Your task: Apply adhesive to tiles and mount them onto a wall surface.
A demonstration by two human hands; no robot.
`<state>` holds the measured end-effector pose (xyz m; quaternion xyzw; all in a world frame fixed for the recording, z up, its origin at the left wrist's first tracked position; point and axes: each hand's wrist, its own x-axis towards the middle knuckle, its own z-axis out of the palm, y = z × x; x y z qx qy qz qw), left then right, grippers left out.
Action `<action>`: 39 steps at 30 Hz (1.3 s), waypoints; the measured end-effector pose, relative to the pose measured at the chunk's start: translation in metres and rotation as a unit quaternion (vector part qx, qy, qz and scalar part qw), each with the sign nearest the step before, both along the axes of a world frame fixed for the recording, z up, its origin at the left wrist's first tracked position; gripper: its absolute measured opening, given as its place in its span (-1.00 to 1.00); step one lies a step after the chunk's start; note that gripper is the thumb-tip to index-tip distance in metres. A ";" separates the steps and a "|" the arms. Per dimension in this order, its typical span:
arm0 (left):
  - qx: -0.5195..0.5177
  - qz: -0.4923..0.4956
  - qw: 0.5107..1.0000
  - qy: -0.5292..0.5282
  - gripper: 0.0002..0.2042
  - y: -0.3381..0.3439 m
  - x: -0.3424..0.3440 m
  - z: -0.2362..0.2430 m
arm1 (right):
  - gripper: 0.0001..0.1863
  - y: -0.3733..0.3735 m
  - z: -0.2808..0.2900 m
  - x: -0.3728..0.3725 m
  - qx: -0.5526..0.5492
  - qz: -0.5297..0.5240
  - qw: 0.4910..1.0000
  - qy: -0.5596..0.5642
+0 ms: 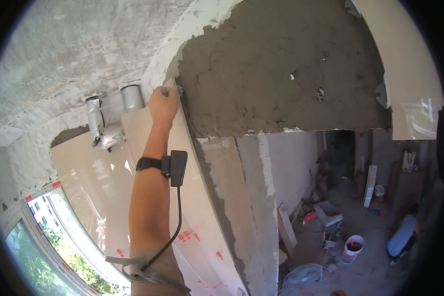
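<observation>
My left hand (164,104) is raised at the top of a narrow beige wall tile (195,160), its fingers closed near the tile's upper corner. A small pale piece (180,91) shows just beside the fingers. What they pinch is mostly hidden. A black strap with a black box (178,167) and a cable is around my forearm. To the right of the hand, grey mortar (281,74) covers the wall above an opening. My right hand cannot be made out; only a small brownish patch shows at the lower edge.
Silver ducts (131,97) stick out above a wide beige tile (91,172) on the left, over a window (42,256). Another tile (409,69) hangs at upper right. Far below are a white bucket (352,249), a fan (302,275), rubble and a crouching person (402,237).
</observation>
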<state>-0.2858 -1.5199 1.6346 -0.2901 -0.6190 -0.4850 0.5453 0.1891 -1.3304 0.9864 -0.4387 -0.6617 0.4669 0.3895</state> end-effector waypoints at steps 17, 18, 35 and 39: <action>0.109 -0.434 0.871 -0.204 -0.63 -0.026 0.045 -0.086 | -0.77 0.000 0.038 -0.020 -0.005 0.050 0.998 -0.029; 0.087 -0.476 0.844 -0.232 -0.66 -0.018 0.071 -0.117 | -0.81 0.015 0.037 -0.036 0.002 0.097 0.995 -0.011; -0.284 -0.365 0.833 -0.305 -0.35 0.028 0.134 -0.380 | -0.67 -0.074 0.241 -0.248 0.188 0.413 0.884 0.112; -0.105 -0.371 0.830 -0.403 -0.51 0.030 0.131 -0.360 | -0.75 -0.070 0.257 -0.260 0.435 0.319 0.833 0.125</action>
